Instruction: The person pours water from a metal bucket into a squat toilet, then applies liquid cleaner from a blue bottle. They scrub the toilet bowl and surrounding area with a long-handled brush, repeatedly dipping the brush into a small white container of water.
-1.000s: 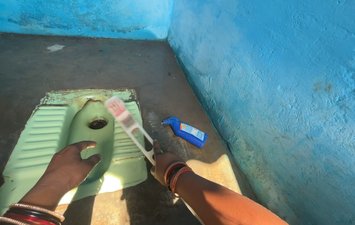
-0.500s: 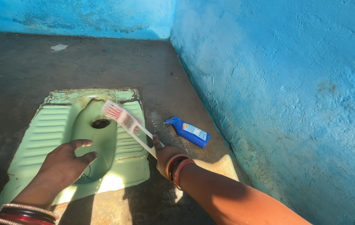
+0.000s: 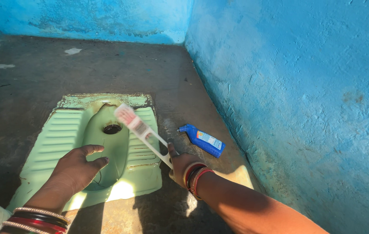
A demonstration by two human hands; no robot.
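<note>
Fingers of the right hand (image 3: 180, 165) clench a white toilet brush (image 3: 143, 132), bristles raised above the green squat pan (image 3: 54, 143). Left hand (image 3: 76, 171) hovers spread and empty. Blue cleaner bottle (image 3: 204, 140) lies beside the wall.

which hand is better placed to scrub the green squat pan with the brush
Right. The right hand already has its grip on the white long-handled brush, bristles over the pale green squat toilet pan. The left hand hovers open and empty.

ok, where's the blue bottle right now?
In the head view, the blue bottle lies on its side on the floor, right of the green squat pan, near the blue wall, just beyond the right hand.
</note>
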